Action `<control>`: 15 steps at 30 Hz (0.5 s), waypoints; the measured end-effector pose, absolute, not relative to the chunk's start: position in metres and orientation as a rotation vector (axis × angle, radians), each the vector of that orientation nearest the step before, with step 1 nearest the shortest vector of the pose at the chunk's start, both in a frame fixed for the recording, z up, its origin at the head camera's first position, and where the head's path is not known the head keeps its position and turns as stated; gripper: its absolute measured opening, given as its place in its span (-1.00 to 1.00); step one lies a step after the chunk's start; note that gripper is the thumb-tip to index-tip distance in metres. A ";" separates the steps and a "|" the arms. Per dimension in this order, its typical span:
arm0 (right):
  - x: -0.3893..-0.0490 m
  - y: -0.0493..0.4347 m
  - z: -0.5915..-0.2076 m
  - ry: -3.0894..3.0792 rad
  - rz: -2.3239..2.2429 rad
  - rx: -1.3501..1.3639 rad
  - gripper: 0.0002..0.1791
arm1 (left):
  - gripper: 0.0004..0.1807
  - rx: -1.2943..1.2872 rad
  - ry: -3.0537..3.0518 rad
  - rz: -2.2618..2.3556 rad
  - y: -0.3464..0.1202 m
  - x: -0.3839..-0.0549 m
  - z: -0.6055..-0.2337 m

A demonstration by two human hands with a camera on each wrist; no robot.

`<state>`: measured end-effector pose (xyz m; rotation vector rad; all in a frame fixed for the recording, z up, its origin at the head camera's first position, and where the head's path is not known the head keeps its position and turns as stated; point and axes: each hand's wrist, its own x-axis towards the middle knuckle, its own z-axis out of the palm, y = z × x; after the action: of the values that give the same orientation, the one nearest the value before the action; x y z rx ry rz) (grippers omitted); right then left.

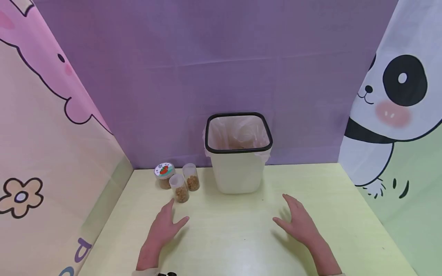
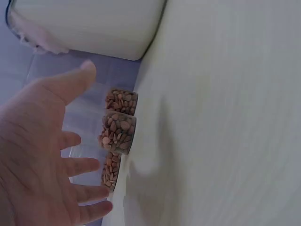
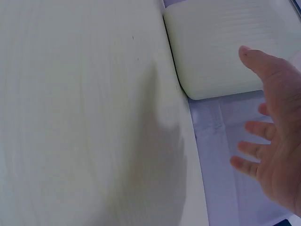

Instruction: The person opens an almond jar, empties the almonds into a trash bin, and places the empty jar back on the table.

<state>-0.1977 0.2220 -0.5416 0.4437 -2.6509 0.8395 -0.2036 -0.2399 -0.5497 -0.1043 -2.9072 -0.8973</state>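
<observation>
My left hand [image 1: 164, 227] hovers over the table with thumb and fingers spread, holding nothing. Just beyond its fingertips stand two clear cups, a front cup [image 1: 179, 188] and a back cup [image 1: 191, 177], each partly filled with small brown pieces that look like seeds or nuts in the left wrist view [image 2: 118, 132]. Beside them is a round jar [image 1: 164, 174] with a picture of a red fruit or vegetable on its white lid, brown contents inside. My right hand [image 1: 299, 222], also spread and holding nothing, is above the table at the right, nearest the white bin [image 1: 238, 172].
The bin stands upright at the back middle, with a black rim [image 1: 239, 151] and a translucent liner [image 1: 238, 132] folded over its edge. Behind it hangs a purple cloth [image 1: 221, 69]. Printed cloths with a panda [image 1: 393, 126] and a flower [image 1: 21, 197] flank the pale table [image 1: 224, 245].
</observation>
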 end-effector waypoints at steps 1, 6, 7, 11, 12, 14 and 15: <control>-0.198 0.221 -0.542 -2.643 0.858 0.440 -0.09 | 0.02 -0.093 -2.907 -0.946 -0.242 -0.206 -0.550; -0.197 0.214 -0.540 -2.605 0.929 0.432 -0.17 | -0.07 -0.001 -2.883 -1.134 -0.250 -0.218 -0.554; -0.197 0.212 -0.539 -2.599 0.944 0.436 -0.18 | -0.09 0.018 -2.876 -1.158 -0.251 -0.221 -0.554; -0.197 0.203 -0.538 -2.583 0.998 0.463 -0.23 | -0.15 0.090 -2.837 -1.252 -0.255 -0.228 -0.552; -0.196 0.200 -0.539 -2.578 1.007 0.470 -0.25 | -0.16 0.101 -2.828 -1.269 -0.255 -0.231 -0.551; -0.196 0.195 -0.540 -2.563 1.014 0.491 -0.28 | -0.16 0.119 -2.818 -1.281 -0.256 -0.235 -0.550; -0.196 0.193 -0.541 -2.555 1.013 0.501 -0.30 | -0.17 0.125 -2.815 -1.286 -0.256 -0.238 -0.550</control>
<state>-0.1962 0.1933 -0.5407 0.5012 -2.5548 1.0127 -0.2382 -0.2558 -0.5497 0.1253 -2.8155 -1.2857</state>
